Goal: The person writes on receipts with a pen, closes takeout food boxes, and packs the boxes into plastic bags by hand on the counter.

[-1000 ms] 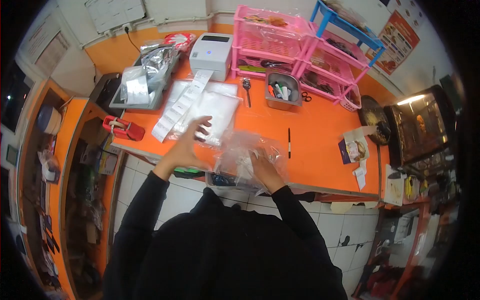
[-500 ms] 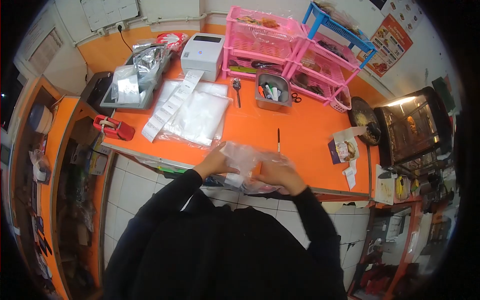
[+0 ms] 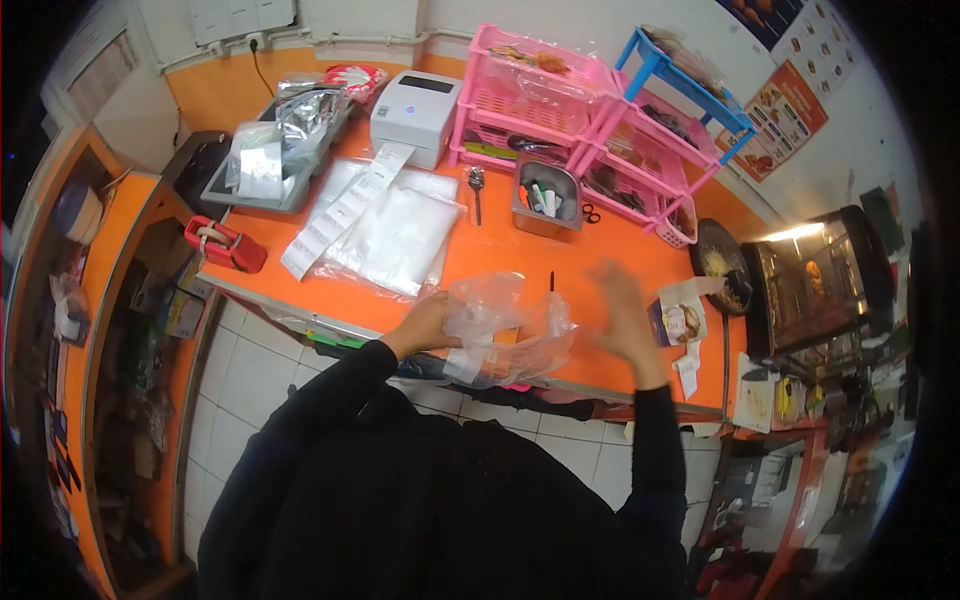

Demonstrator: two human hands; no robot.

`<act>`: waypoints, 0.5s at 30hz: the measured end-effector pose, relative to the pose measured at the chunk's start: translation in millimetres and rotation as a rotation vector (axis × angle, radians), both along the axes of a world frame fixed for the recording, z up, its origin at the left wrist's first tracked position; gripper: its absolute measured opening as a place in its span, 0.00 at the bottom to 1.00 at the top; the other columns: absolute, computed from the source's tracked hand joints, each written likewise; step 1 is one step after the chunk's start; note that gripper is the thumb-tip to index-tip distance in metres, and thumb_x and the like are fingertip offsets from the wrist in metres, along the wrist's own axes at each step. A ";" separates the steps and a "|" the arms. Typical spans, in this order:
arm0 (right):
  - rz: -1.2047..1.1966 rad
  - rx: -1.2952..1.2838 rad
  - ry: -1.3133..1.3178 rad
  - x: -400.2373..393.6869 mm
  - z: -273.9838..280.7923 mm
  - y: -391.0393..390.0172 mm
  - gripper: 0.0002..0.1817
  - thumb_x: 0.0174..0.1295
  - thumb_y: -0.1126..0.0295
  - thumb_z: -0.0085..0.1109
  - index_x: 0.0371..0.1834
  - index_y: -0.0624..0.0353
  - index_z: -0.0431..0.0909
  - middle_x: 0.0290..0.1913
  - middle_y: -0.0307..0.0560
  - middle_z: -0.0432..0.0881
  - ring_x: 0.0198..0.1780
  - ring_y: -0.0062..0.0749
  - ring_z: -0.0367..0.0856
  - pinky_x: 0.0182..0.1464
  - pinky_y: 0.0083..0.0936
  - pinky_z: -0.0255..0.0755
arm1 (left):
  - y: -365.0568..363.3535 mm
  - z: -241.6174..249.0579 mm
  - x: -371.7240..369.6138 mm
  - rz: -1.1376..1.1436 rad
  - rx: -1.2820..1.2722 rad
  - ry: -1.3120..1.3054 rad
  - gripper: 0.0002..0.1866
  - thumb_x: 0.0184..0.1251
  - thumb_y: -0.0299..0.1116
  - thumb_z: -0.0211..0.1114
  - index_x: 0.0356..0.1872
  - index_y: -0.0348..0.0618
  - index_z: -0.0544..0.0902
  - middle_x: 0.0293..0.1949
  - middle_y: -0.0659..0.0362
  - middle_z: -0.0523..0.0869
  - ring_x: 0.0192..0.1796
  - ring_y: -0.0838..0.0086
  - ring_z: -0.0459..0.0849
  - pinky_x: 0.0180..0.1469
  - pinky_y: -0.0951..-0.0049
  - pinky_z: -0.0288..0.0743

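Swung off the translucent plastic bag (image 3: 515, 345) and out to the right, the right hand (image 3: 625, 320) is empty, its blurred fingers seemingly apart. The left hand (image 3: 428, 325) keeps its fingers clamped on the bag's left side, apparently steadying it alone at the near edge of the desk (image 3: 500, 245), the dark pen (image 3: 552, 281) just beyond.

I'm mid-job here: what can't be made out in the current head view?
In the head view:
Left hand: fingertips hidden by the plastic bag.
Right hand: finger outlines smeared by blur.
Printed strip: text too small to read.
Dark poster: upper part cut off by the top edge.
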State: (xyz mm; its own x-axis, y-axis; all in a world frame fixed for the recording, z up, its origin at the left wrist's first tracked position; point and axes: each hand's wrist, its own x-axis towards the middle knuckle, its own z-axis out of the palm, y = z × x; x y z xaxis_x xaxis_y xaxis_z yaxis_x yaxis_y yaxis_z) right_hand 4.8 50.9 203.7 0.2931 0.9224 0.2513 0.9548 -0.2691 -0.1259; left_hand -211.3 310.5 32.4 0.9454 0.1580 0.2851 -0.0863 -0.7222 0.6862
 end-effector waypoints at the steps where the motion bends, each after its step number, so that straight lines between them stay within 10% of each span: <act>1: -0.005 -0.160 0.222 -22.2 -16.1 1.9 0.60 0.34 0.56 0.80 0.74 0.55 0.56 0.73 0.54 0.61 0.70 0.51 0.64 0.76 0.51 0.46 | -1.2 3.2 -0.7 -0.004 -0.004 -0.018 0.27 0.42 0.41 0.79 0.46 0.45 0.83 0.45 0.51 0.83 0.53 0.52 0.77 0.57 0.57 0.71; 2: -0.045 -0.317 0.428 -44.3 -32.2 3.9 0.71 0.29 0.50 0.83 0.79 0.57 0.48 0.76 0.57 0.56 0.73 0.49 0.60 0.76 0.49 0.48 | -1.3 7.3 0.0 -0.011 -0.005 -0.038 0.27 0.42 0.41 0.79 0.46 0.44 0.83 0.45 0.51 0.83 0.52 0.52 0.77 0.57 0.57 0.71; 6: 0.320 -0.160 0.350 -96.7 -130.0 83.7 0.37 0.47 0.52 0.71 0.60 0.57 0.75 0.67 0.50 0.72 0.67 0.47 0.67 0.71 0.47 0.57 | -5.6 4.3 2.5 0.010 -0.060 0.007 0.26 0.44 0.40 0.77 0.47 0.43 0.82 0.44 0.51 0.83 0.51 0.53 0.77 0.56 0.57 0.71; 8: 0.272 -0.101 0.292 -105.0 -152.2 115.0 0.36 0.47 0.53 0.70 0.60 0.57 0.76 0.66 0.51 0.72 0.67 0.47 0.67 0.71 0.47 0.57 | -3.3 -18.6 6.5 0.070 -0.028 -0.041 0.26 0.46 0.39 0.77 0.48 0.42 0.82 0.43 0.52 0.83 0.50 0.55 0.78 0.57 0.57 0.71; 11: 0.191 0.013 0.302 -104.5 -169.3 121.5 0.34 0.48 0.54 0.69 0.58 0.57 0.76 0.65 0.52 0.73 0.66 0.48 0.67 0.70 0.47 0.58 | -20.5 22.4 3.4 0.218 -0.777 -0.135 0.30 0.48 0.38 0.76 0.55 0.42 0.79 0.52 0.51 0.81 0.57 0.57 0.76 0.60 0.57 0.70; 15: 0.199 0.194 0.406 -94.6 -189.2 102.3 0.31 0.49 0.55 0.68 0.57 0.57 0.77 0.63 0.53 0.74 0.66 0.49 0.67 0.70 0.47 0.58 | -41.2 25.6 -2.7 0.353 -0.551 -0.216 0.40 0.48 0.42 0.77 0.64 0.43 0.72 0.64 0.49 0.72 0.66 0.55 0.70 0.66 0.53 0.64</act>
